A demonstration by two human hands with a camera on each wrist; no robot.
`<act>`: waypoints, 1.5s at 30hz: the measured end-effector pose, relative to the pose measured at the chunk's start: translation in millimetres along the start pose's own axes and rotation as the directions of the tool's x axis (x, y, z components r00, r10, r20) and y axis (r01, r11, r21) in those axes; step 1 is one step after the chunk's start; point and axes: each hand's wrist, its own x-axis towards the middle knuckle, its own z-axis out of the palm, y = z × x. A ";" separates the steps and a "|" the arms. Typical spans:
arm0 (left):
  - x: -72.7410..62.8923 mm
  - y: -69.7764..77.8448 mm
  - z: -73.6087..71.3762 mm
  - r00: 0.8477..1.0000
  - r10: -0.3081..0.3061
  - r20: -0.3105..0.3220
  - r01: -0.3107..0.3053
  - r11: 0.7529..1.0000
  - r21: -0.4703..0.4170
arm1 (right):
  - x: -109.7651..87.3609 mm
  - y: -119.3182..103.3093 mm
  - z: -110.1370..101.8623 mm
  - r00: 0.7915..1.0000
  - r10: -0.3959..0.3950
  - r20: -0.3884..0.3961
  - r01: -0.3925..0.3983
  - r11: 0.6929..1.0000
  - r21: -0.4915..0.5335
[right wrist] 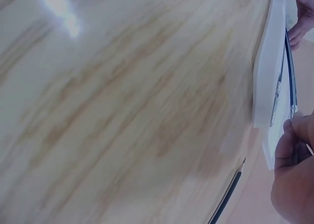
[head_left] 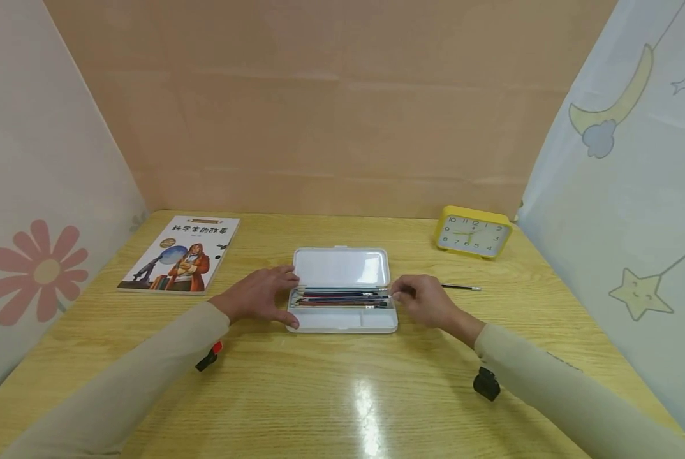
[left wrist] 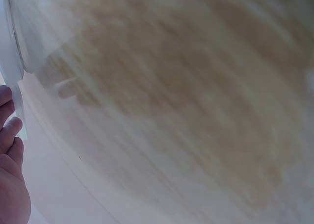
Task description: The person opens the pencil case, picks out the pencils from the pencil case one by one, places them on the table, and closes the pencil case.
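Observation:
A white pencil case (head_left: 325,320) lies open on the table, its lid (head_left: 339,268) folded back. Several pencils (head_left: 342,298) of different colours lie side by side in its long compartment. At the case's left end my left hand (head_left: 262,295) holds it, thumb on the near corner and fingers by the lid's edge. My right hand (head_left: 425,299) is at the right end, where thumb and forefinger pinch the end of a dark pencil (right wrist: 289,72) near its metal band. Another dark pencil (head_left: 462,287) lies on the table just beyond the right hand.
A yellow alarm clock (head_left: 473,233) stands at the back right. To the left lies a book (head_left: 182,256) with an illustrated cover. The wooden table (head_left: 296,395) meets a brown backdrop (head_left: 331,127) behind and patterned sheets at both sides.

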 end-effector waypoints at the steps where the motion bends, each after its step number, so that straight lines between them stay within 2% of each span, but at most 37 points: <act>1: 0.2 0.2 -0.3 1.000 0.001 -0.001 -0.001 1.000 -0.001 | -0.4 -0.2 -1.7 1.000 0.001 -0.001 -0.001 1.000 0.000; 4: 1.1 0.7 -0.8 1.000 0.003 0.000 -0.003 1.000 -0.004 | -2.3 -0.1 -6.2 1.000 0.015 -0.001 -0.015 1.000 0.003; 18: 2.9 0.1 1.0 1.000 0.023 -0.003 -0.023 1.000 0.002 | -21.7 11.3 -33.7 0.984 0.180 -0.017 -0.178 0.982 0.062; 28: 3.0 -0.3 1.7 1.000 0.030 -0.010 -0.030 1.000 0.006 | -42.7 27.5 -61.0 0.977 0.199 -0.079 -0.189 0.975 0.118; 35: -0.4 0.4 0.3 1.000 0.004 -0.002 -0.004 1.000 0.004 | -56.3 36.4 -80.0 0.969 0.224 -0.101 -0.209 0.968 0.141; 45: -1.9 0.9 0.9 1.000 0.009 -0.017 -0.009 1.000 -0.004 | -78.6 50.3 -102.3 0.957 0.277 -0.089 -0.263 0.955 0.137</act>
